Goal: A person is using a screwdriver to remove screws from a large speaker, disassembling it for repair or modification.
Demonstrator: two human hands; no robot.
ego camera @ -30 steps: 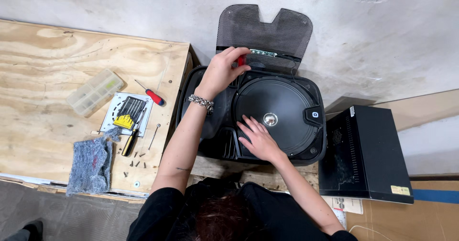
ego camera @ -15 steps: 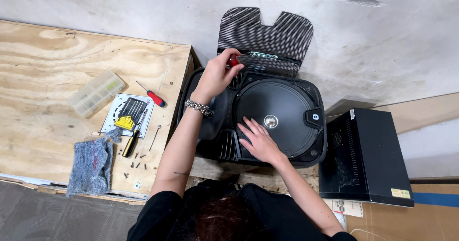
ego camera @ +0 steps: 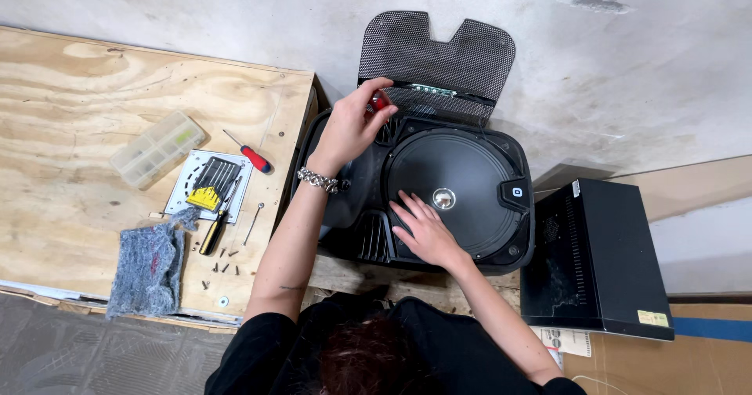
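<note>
Lying at the far left is a bare plywood desk (ego camera: 94,97), its grain showing, raised above a grey ribbed floor mat (ego camera: 70,348). On the desk sit a clear plastic parts box (ego camera: 157,149), a tray of small screwdrivers (ego camera: 210,183), a loose red-handled screwdriver (ego camera: 249,155), a crumpled grey cloth (ego camera: 149,266) and a few scattered dark screws (ego camera: 223,262). Just right of the desk's edge, a black speaker cabinet (ego camera: 439,199) lies face up on a rough concrete floor (ego camera: 627,74), its perforated grille (ego camera: 435,58) swung open behind it. The left hand (ego camera: 352,125) is closed around a small red tool (ego camera: 379,99) at the cabinet's top left corner. The right hand (ego camera: 423,230) lies flat, fingers spread, pressing on the speaker cone. Further right stands a black metal box (ego camera: 603,254), with cardboard (ego camera: 705,348) beneath it.
</note>
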